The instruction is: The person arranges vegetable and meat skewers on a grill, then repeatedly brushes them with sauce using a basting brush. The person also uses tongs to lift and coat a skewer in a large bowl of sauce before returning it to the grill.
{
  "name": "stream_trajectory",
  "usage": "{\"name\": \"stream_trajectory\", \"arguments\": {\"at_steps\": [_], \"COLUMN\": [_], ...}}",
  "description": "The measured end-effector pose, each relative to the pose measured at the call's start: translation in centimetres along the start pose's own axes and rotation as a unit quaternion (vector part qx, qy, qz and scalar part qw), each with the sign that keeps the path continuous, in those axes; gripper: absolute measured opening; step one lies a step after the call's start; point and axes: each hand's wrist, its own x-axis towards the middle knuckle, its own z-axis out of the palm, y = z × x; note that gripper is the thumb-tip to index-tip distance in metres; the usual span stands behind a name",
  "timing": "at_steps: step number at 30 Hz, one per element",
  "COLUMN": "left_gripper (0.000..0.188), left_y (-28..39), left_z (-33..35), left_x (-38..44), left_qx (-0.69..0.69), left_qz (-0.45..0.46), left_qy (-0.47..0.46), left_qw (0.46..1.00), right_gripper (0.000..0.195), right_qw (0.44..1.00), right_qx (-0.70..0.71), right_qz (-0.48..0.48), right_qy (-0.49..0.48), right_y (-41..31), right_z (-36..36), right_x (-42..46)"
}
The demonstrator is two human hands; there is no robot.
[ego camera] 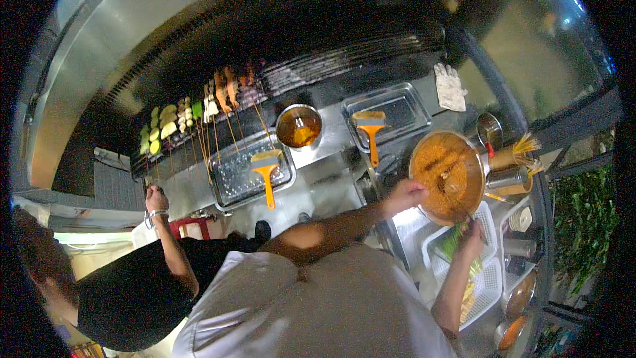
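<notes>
A large metal bowl (413,151) holds an orange-brown grainy sauce or spice paste (444,164), with a ridged swirl near its middle. My left hand (408,194) reaches in from the left, its fingers closed at the near-left rim of the bowl. On the bowl's near-right side, my right hand (473,239) grips the thin handle of a utensil (469,217); the far end of that utensil cannot be made out. Just under my right hand, a white plastic basket (492,278) contains green stalks (449,243) and pale yellow pieces (467,301).
At left, a co-worker's hand (157,201) is by the grill (308,67), where several skewers (226,92) lie. Orange-handled brushes (268,179) (371,136) rest on metal trays (293,181) (420,109). Nearby are a pot of brown liquid (299,127), a white glove (449,88) and containers of skewer sticks (502,157).
</notes>
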Motion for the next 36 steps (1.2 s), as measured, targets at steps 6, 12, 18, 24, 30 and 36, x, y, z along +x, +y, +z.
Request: {"name": "stream_trajectory", "arguments": {"at_steps": [6,12,18,24,30,36], "left_gripper": [0.024,0.023,0.023,0.021,0.018,0.023], "left_y": [5.6,10.2,14.0,16.2,16.3,15.4], "left_z": [-3.5,-7.8,-12.6,-15.5,-17.4,-18.2], "left_x": [-6.0,-12.4,-17.9,-22.4,-24.5,-24.1], "left_qx": [-0.021,-0.023,0.02,-0.011,-0.058,-0.1], "left_qz": [-0.044,0.016,0.055,0.064,0.122,0.232], "left_qy": [0.046,0.189,0.268,0.284,0.344,0.385], "left_qw": [0.998,0.982,0.962,0.956,0.929,0.888], "right_gripper": [0.02,0.026,0.061,0.034,0.022,0.021], "right_qw": [0.939,0.917,0.745,0.729,0.938,0.942], "right_qx": [0.124,-0.234,-0.632,-0.655,-0.274,-0.256], "right_qz": [0.32,0.237,-0.165,-0.142,-0.139,-0.17], "right_qy": [-0.021,-0.219,-0.137,-0.141,-0.159,-0.136], "right_y": [-1.2,6.2,14.5,15.5,14.3,9.5], "right_z": [3.9,11.9,24.3,25.4,30.4,35.3], "right_x": [-5.0,-8.4,-4.2,-0.4,4.0,7.2]}}
